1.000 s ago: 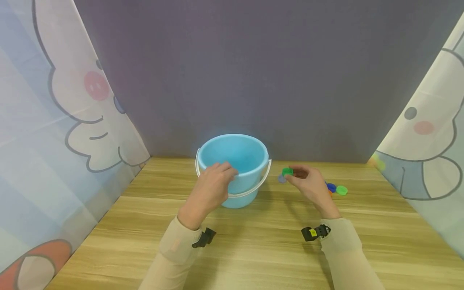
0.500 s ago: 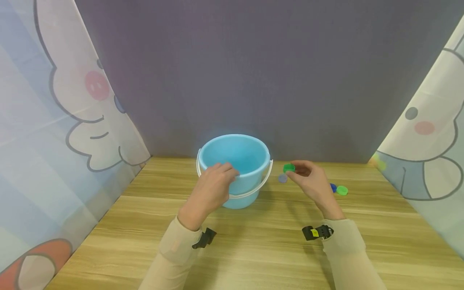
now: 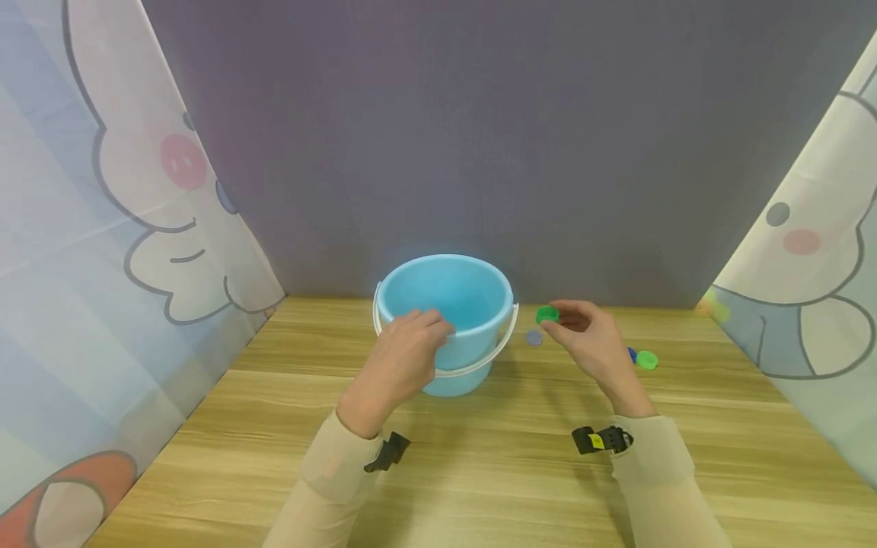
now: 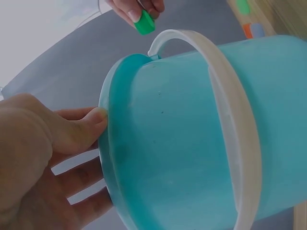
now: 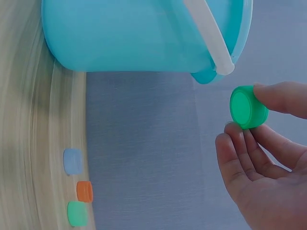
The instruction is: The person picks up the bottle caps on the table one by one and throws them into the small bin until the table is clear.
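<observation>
Your left hand pinches the rim of the blue bucket, thumb outside, fingers inside. Your right hand grips a green cap between thumb and fingertips, raised just right of the bucket; the rim's right side and the white handle's pivot stand between cap and opening. On the wooden table lie a pale lilac cap, a blue cap and a light green cap. Your hand hides an orange cap from the head view. A grey backdrop stands behind.
</observation>
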Demonstrator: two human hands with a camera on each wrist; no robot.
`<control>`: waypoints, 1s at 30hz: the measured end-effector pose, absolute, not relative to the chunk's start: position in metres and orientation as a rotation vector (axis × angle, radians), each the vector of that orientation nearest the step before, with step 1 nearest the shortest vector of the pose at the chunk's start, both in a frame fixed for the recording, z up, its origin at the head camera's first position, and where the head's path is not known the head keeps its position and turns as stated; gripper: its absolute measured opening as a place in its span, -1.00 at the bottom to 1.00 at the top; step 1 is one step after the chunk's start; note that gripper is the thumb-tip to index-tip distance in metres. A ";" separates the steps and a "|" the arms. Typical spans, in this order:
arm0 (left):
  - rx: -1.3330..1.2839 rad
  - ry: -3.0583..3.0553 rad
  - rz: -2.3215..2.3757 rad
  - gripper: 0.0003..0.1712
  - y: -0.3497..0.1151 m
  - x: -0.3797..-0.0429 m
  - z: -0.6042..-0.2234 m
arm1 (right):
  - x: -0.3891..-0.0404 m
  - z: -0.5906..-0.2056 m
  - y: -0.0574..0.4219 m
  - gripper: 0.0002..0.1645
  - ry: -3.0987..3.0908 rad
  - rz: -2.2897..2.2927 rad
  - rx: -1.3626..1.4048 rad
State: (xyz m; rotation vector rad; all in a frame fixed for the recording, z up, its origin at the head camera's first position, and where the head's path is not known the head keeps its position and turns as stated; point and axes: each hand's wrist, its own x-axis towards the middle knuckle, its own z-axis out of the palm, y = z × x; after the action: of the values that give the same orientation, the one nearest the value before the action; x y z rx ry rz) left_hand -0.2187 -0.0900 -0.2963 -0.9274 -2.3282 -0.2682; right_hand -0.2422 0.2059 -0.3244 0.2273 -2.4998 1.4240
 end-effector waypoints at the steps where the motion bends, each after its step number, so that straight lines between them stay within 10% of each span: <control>1: -0.929 -2.327 -0.264 -0.75 -0.090 -0.219 -0.296 | -0.242 -0.324 0.206 -0.33 -2.497 1.424 0.228; 30: -0.975 -2.341 -0.291 -0.70 -0.089 -0.215 -0.296 | -0.230 -0.310 0.200 -0.37 -2.377 1.479 0.280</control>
State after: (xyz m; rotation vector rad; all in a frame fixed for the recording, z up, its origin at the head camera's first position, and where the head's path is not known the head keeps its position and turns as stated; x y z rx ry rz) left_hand -0.2147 -0.0889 -0.2965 -0.9746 -2.3405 -0.2910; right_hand -0.2297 0.1999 -0.3099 0.2798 -2.3769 1.4786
